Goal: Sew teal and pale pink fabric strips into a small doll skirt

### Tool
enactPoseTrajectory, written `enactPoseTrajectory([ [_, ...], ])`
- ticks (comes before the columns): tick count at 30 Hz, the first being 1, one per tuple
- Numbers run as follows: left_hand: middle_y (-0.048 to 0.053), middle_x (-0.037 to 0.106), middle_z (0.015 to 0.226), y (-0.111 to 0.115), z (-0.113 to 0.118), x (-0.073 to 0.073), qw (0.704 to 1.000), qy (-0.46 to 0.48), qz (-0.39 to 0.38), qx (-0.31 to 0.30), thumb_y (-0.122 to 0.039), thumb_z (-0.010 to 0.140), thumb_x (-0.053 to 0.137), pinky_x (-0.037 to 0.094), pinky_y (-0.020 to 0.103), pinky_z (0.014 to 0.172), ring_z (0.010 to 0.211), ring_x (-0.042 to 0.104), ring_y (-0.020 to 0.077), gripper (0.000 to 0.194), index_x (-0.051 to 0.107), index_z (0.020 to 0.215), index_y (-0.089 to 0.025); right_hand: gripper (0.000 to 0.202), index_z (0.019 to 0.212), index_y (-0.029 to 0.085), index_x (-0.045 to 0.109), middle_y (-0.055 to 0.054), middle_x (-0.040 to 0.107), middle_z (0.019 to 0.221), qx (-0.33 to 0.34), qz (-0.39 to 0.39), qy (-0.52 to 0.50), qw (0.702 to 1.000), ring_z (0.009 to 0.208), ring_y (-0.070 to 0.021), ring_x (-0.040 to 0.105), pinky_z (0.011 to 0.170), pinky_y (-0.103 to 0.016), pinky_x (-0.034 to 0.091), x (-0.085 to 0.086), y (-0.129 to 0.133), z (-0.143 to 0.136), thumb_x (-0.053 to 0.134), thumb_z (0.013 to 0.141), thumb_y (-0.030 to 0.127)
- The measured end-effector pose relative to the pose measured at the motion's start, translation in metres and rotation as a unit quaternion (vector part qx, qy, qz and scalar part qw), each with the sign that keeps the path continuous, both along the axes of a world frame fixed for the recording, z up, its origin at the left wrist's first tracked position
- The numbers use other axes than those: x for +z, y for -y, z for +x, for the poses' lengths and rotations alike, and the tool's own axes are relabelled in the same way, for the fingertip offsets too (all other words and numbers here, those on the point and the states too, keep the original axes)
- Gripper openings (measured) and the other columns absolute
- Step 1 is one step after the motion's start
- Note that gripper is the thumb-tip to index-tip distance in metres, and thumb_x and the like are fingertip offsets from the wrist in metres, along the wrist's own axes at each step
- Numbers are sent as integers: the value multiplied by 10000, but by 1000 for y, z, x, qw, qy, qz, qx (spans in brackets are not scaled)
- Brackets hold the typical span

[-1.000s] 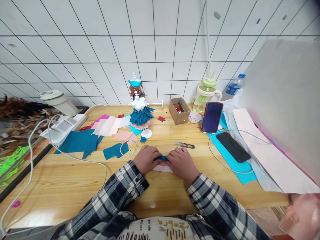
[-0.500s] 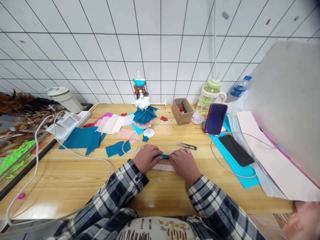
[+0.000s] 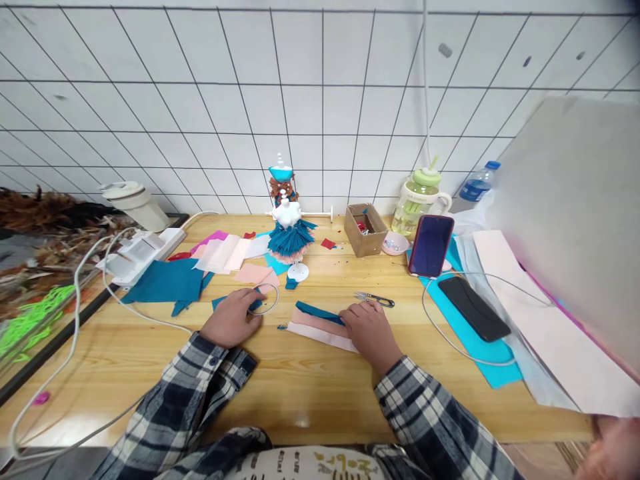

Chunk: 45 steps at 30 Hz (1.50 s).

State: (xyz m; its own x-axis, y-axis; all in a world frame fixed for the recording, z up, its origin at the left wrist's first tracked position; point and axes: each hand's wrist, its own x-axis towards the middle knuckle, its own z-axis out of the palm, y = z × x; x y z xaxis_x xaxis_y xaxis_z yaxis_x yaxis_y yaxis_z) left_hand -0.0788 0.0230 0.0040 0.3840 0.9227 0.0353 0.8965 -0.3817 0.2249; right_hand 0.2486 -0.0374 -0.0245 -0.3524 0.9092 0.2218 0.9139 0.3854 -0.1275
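Observation:
A layered strip of teal, peach and pale pink material (image 3: 320, 327) lies on the wooden table. My right hand (image 3: 369, 332) has its fingers closed on the strip's right end. To the left, my left hand (image 3: 234, 317) rests with curled fingers over a teal piece, at the edge of a thin white ring (image 3: 277, 304); what its fingertips hold is hidden. Small thread snips (image 3: 375, 299) lie just beyond my right hand. Farther back stands a white doll-sized dress form (image 3: 287, 212) with a ruffled teal and peach skirt (image 3: 290, 240).
Teal sheets (image 3: 167, 280) and a power strip (image 3: 145, 253) lie left, with a white cable across the table. A cardboard box (image 3: 365, 233), a green-lidded jug (image 3: 420, 200), an upright phone (image 3: 431, 245) and a black phone (image 3: 473, 309) are at right.
My left hand has let go of the strip and moved left to the teal piece and ring. The strip's left end is now uncovered and tilted. My right hand stays on it.

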Motion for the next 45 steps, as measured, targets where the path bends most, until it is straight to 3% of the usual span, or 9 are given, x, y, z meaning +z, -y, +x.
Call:
enactPoseTrajectory([
  [4, 79, 652, 1022, -3, -1, -3, 999, -24, -17, 32, -366, 805, 520, 455, 386, 916, 1005, 594, 262, 254, 642, 956, -202, 211, 939, 267, 681, -15, 662, 853, -12, -5, -6, 1000, 883, -175, 549, 901, -353, 270, -3, -2, 2, 474, 959, 233],
  [8, 71, 650, 948, -5, 3, -8, 1000, -10, -12, 20, -365, 854, 467, 459, 370, 876, 944, 595, 244, 238, 643, 868, -204, 211, 976, 271, 687, -20, 674, 886, -22, -17, -14, 1000, 897, -171, 564, 852, -331, 292, -2, -1, 2, 480, 959, 232],
  [17, 103, 688, 1034, -3, 7, -18, 999, 14, 31, 12, -370, 929, 359, 455, 395, 910, 1001, 612, 262, 376, 672, 1049, -197, 249, 1006, 257, 688, -35, 682, 906, -23, -30, -51, 998, 901, -176, 571, 844, -330, 298, 4, 1, 2, 441, 982, 270],
  [23, 68, 699, 1077, -1, 6, -18, 982, 138, 2, 129, -407, 946, 309, 488, 340, 869, 976, 643, 228, 380, 579, 1108, -195, 250, 1051, 270, 681, -24, 698, 981, -26, -62, -90, 994, 969, -181, 579, 869, -334, 337, 14, 6, 6, 445, 979, 310],
  [27, 65, 701, 1083, 8, 9, -10, 959, 240, 50, 139, -407, 963, 310, 471, 330, 926, 1032, 631, 203, 334, 518, 1105, -188, 244, 1131, 261, 652, -39, 679, 1118, -47, -55, -144, 987, 1081, -212, 559, 920, -366, 368, 23, 15, 16, 497, 951, 316],
  [32, 86, 699, 1011, 25, 23, 4, 946, 304, 89, 77, -430, 949, 361, 476, 387, 939, 1000, 643, 219, 354, 482, 1157, -170, 262, 1156, 245, 632, -63, 658, 1148, -17, -44, -199, 979, 1067, -228, 569, 922, -398, 430, 34, 33, 22, 503, 934, 296],
  [38, 46, 713, 903, 65, 68, 14, 928, 369, -16, -43, -311, 969, 388, 534, 314, 779, 816, 676, 168, 273, 454, 1205, -189, 326, 1257, 241, 543, -75, 642, 1175, 45, -38, -268, 962, 1074, -236, 568, 926, -416, 466, 55, 51, -1, 497, 936, 276],
  [41, 40, 718, 928, 83, 88, 9, 920, 370, -49, -124, -263, 968, 395, 538, 286, 759, 827, 681, 154, 316, 435, 1277, -209, 415, 1321, 235, 462, -81, 647, 1155, 60, -34, -326, 943, 1025, -227, 592, 882, -393, 495, 62, 51, -20, 533, 913, 273],
  [45, 73, 699, 1054, 91, 99, -6, 932, 327, 18, -153, -248, 937, 446, 526, 313, 824, 959, 660, 189, 262, 547, 1176, -211, 389, 1253, 230, 503, -74, 651, 1109, 45, -16, -372, 927, 985, -217, 600, 834, -367, 515, 49, 50, -40, 590, 875, 245],
])
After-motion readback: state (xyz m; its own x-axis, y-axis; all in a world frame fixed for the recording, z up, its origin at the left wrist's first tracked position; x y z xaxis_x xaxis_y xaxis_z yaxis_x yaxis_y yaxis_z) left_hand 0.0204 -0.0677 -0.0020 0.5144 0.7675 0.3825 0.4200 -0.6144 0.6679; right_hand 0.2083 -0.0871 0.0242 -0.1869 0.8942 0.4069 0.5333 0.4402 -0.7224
